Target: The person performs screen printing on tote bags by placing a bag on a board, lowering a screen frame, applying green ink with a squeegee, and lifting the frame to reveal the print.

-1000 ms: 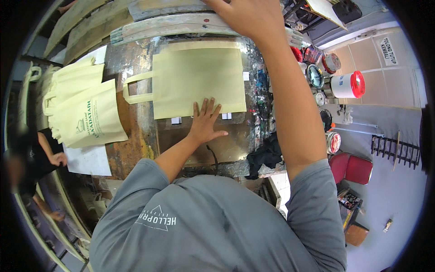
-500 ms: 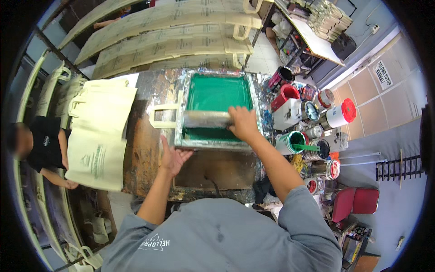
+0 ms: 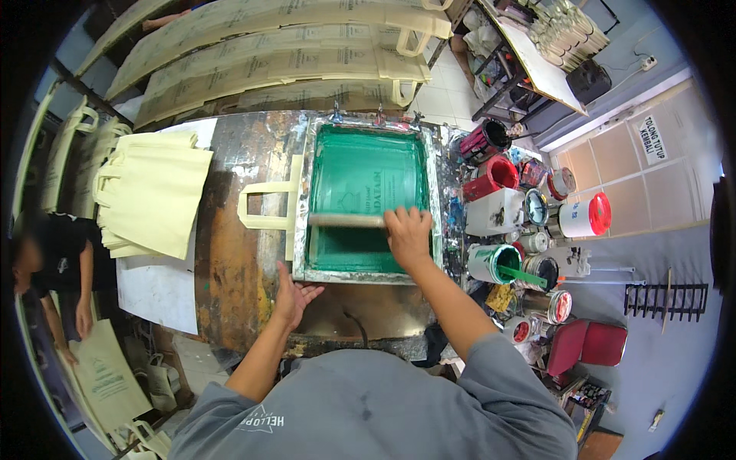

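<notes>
1. Head view, signs and containers: I see a white rectangular wall sign [image 3: 652, 139] with dark lettering at upper right, on the tiled wall. Below it, right of the table, paint tubs crowd together: a white tub with a red lid [image 3: 584, 215], a red pot [image 3: 495, 174], a white square container [image 3: 495, 211], and an open tub of green ink [image 3: 494, 263] with a green stick in it.
2. Head view, the work: the green screen frame [image 3: 366, 201] lies flat on the stained metal table [image 3: 230, 261], over a cream tote bag whose handles [image 3: 264, 206] stick out at the frame's left edge. A stack of cream bags [image 3: 153, 195] sits further left.
3. Head view, hands: my right hand [image 3: 409, 234] is closed over the right end of the squeegee [image 3: 346, 220], which lies across the mesh. My left hand [image 3: 293, 297] rests open and flat on the table, fingers touching the frame's lower left corner, holding nothing.
</notes>
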A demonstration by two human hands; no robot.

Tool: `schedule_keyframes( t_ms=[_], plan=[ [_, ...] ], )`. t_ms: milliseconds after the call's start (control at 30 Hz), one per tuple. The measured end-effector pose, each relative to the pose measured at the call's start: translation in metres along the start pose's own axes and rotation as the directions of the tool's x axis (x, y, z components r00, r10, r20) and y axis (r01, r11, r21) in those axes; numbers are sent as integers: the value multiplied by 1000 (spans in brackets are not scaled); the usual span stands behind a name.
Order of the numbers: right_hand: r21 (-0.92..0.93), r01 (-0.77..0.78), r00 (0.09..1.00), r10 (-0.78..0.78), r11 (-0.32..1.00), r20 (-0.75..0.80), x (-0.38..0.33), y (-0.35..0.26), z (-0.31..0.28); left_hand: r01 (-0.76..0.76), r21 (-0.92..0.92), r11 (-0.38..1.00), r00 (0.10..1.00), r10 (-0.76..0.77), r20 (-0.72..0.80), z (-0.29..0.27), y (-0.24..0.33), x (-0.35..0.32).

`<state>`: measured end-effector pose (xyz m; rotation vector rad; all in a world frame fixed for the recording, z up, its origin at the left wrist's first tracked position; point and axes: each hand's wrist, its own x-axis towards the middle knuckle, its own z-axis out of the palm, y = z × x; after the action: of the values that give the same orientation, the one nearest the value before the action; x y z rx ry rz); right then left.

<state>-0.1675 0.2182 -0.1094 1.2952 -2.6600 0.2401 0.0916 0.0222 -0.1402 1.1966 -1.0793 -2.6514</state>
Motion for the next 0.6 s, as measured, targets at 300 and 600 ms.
schedule_keyframes(
  t_ms=[300,600],
  plan=[
    [-40,-3,989,9,999,149,161,85,51,356,-412,838,874,-455,-170,14,0,11],
    [-106,-68,997,72,992,32,194,92,69,-505,674,-540,262,648,715,164,186,214]
  ],
)
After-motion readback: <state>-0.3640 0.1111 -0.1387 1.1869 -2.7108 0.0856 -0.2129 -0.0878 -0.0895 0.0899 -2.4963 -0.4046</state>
